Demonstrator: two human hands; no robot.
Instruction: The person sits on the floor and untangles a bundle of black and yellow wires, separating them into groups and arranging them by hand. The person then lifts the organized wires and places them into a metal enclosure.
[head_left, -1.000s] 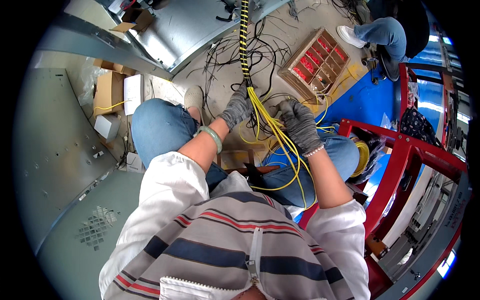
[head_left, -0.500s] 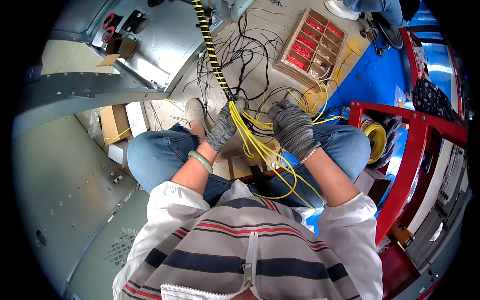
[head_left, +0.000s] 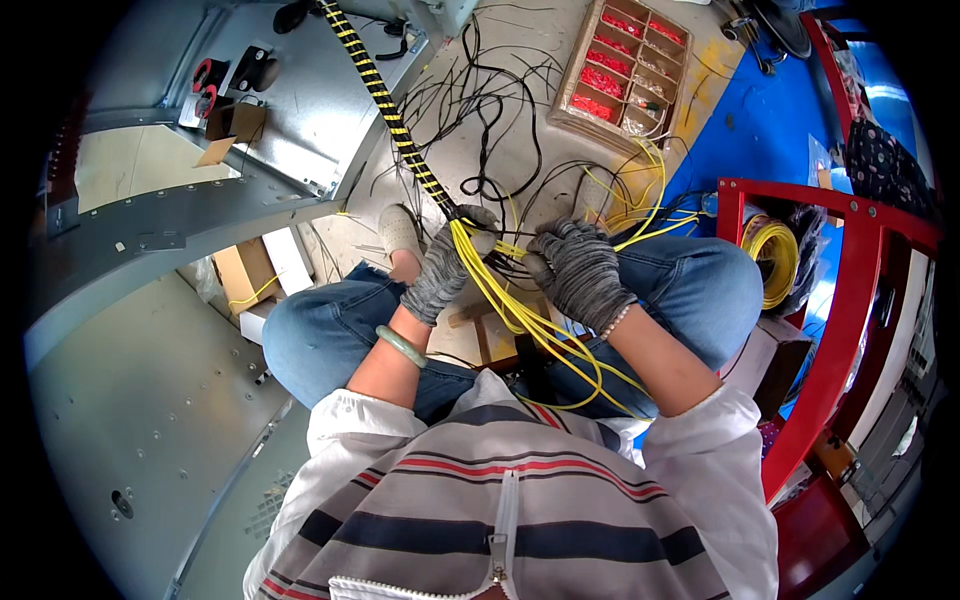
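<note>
A bundle of yellow wires (head_left: pixel 490 282) comes out of a black spiral-wrapped harness (head_left: pixel 385 105) that slants down from the upper left. My left hand (head_left: pixel 447 262), in a grey knit glove, is closed around the bundle where the wrap ends. My right hand (head_left: pixel 580 268), gloved the same way, is closed a little to the right, fingers curled. Some yellow strands run from the left hand to its fingers, and more come out beyond it toward the right; the grip itself is partly hidden. Other yellow wires hang in loops over my lap.
Loose black wires (head_left: pixel 485 110) lie tangled on the floor ahead. A divided box (head_left: pixel 568 112) of small red parts stands beyond my right hand. A red metal frame (head_left: pixel 845 280) rises at the right, near a yellow wire coil (head_left: pixel 768 262). Grey metal panels (head_left: pixel 170 400) enclose the left.
The wrapped harness's upper part has swung left, and the view has shifted slightly. Both hands remain closed near the same spots; the yellow loops over my lap have shifted a little.
</note>
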